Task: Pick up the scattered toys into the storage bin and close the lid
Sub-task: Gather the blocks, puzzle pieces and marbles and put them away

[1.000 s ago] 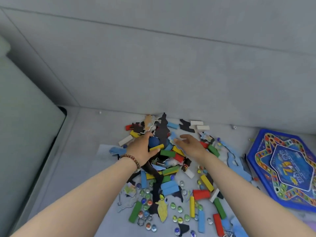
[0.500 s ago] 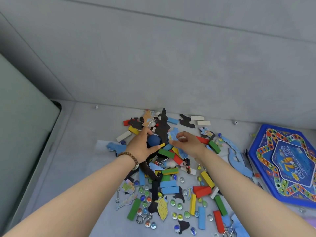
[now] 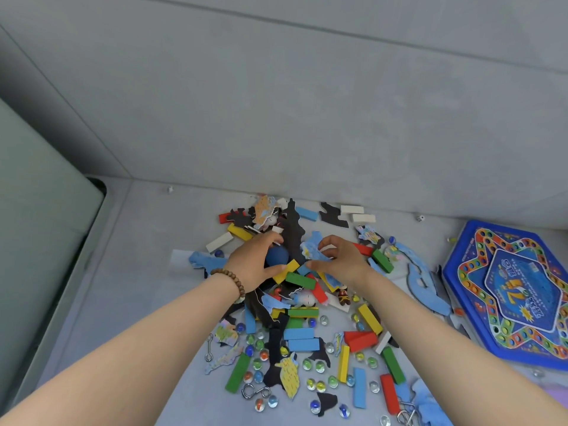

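Gripping ball (image 3: 277,257) in left hand (image 3: 252,263), fingers curled round it. Pinching puzzle piece (image 3: 311,249) in right hand (image 3: 339,261), fingers bent.

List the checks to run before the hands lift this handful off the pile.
1. Grip of the left hand on the blue ball: ok, the fingers curl round it.
2. That grip also takes the yellow block: cannot tell, only the thumb rests on it.
3. Grip of the right hand on the blue puzzle piece: ok, pinched between fingers and thumb.
4. Sight of the storage bin: not ok, no bin or lid shows.
5. Loose marbles gathered: not ok, they lie scattered under the forearms.
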`<state>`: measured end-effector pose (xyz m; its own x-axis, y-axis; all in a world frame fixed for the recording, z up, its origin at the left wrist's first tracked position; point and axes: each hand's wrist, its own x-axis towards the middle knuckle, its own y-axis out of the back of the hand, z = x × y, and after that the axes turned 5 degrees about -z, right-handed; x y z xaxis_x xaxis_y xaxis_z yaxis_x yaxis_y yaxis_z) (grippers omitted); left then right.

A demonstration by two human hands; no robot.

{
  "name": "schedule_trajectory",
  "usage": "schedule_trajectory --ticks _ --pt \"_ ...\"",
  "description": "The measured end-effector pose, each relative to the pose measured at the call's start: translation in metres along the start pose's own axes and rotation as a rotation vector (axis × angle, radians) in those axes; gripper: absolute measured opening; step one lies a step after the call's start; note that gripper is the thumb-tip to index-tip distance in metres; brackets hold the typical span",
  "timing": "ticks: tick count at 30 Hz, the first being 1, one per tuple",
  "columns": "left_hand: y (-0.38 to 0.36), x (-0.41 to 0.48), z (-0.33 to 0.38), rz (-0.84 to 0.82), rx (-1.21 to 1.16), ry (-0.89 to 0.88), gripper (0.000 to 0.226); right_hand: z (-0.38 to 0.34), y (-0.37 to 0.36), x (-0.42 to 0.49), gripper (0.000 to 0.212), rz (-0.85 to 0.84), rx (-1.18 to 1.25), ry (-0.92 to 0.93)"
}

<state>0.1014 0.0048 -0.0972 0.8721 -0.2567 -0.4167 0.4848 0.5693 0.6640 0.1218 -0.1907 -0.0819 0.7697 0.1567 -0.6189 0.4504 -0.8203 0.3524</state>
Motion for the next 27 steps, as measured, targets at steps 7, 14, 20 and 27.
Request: schedule_trajectory --ticks 7,14,20,27 --pt "0.007 -0.006 0.0 0.117 -0.136 0.006 0.047 -0.008 0.025 -0.004 0.037 0.108 0.156 -0.003" --pt "0.033 0.004 -0.025 0.356 -0.245 0.146 0.041 -0.03 -0.003 0.019 0.037 0.158 0.208 0.008" --pt "0.02 0.013 -0.029 0.238 -0.291 0.166 0.043 -0.035 -0.025 0.033 0.05 0.173 0.204 -0.044" --pt "0.017 0.024 -0.021 0.161 -0.521 0.186 0.035 -0.037 -0.031 0.043 0.036 0.109 0.212 -0.149"
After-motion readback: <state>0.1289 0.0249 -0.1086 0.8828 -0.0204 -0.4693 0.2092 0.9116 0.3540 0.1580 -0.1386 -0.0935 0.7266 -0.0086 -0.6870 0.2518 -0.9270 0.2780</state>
